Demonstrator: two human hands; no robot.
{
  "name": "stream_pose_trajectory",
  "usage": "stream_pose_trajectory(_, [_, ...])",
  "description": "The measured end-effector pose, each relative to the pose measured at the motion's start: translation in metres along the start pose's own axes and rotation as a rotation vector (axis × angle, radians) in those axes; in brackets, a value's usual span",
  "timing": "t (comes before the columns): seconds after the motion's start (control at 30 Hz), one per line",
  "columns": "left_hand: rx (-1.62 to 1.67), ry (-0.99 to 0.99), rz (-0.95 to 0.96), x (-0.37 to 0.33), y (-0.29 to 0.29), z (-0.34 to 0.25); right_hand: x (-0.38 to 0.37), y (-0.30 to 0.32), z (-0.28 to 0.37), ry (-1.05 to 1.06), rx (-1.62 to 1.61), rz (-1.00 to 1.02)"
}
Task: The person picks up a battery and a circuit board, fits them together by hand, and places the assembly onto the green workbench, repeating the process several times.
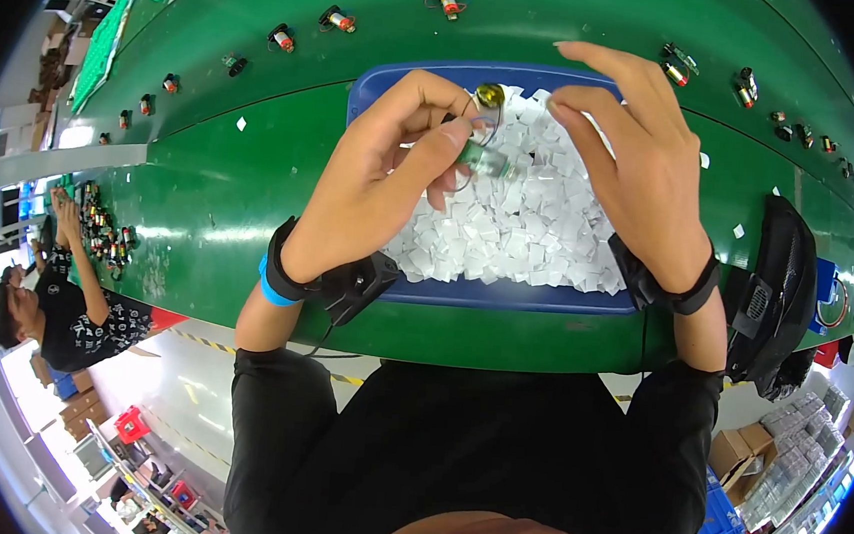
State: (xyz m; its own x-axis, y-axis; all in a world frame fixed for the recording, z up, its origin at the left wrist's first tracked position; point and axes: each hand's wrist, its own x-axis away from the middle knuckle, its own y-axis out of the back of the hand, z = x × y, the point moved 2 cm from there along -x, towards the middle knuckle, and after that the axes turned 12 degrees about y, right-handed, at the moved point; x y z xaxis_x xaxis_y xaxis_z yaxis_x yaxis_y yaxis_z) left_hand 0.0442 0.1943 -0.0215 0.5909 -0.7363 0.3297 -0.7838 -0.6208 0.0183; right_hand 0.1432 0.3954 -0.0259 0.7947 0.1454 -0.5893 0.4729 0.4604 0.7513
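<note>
My left hand (387, 168) is closed on a small wired electronic assembly (486, 159), pinched between thumb and fingers. It has a clear-green body, thin wires and a round gold-coloured part (490, 95) at its top; my fingers hide some of it. Over the right side of a blue tray (535, 298), my right hand (646, 159) hangs with its index finger stretched out and nothing visible in it. Beneath both hands, the tray is filled with small white paper-like pieces (510, 233).
Along the green conveyor belt (385, 33) lie several small wired assemblies (448, 2), spaced apart. A black bag (781, 295) stands at the right table edge. Far left, a co-worker (73, 309) sits by a pile of similar assemblies (104, 232).
</note>
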Motion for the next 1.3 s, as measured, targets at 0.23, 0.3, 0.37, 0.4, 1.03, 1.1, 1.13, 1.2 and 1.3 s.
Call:
stream_pose_trajectory(0.23, [-0.029, -0.148, 0.061, 0.006, -0.008, 0.005, 0.001, -0.005, 0.019, -0.250, -0.814, 0.052])
stream_pose_trajectory(0.3, [-0.052, -0.144, 0.051, 0.007, -0.007, 0.005, 0.001, -0.005, 0.018, -0.272, -0.849, 0.101])
stream_pose_trajectory(0.37, [-0.102, -0.141, 0.026, 0.008, -0.005, 0.005, 0.001, -0.006, 0.017, -0.307, -0.918, 0.198])
stream_pose_trajectory(0.4, [-0.101, -0.140, 0.027, 0.008, -0.005, 0.005, 0.001, -0.005, 0.018, -0.308, -0.918, 0.199])
stream_pose_trajectory(1.03, [-0.184, -0.022, 0.200, 0.004, 0.009, -0.003, -0.006, 0.009, 0.020, 0.199, -0.444, 0.014])
stream_pose_trajectory(1.1, [-0.070, 0.041, 0.253, 0.005, 0.011, -0.007, -0.007, 0.010, 0.023, 0.242, -0.437, -0.018])
stream_pose_trajectory(1.13, [0.044, 0.104, 0.308, 0.005, 0.011, -0.009, -0.008, 0.011, 0.025, 0.284, -0.428, -0.050])
stream_pose_trajectory(1.2, [0.160, 0.167, 0.360, 0.005, 0.011, -0.011, -0.008, 0.010, 0.026, 0.327, -0.421, -0.083])
stream_pose_trajectory(1.3, [0.229, 0.261, 0.336, 0.002, 0.009, -0.010, -0.004, 0.002, 0.026, 0.410, -0.312, -0.119])
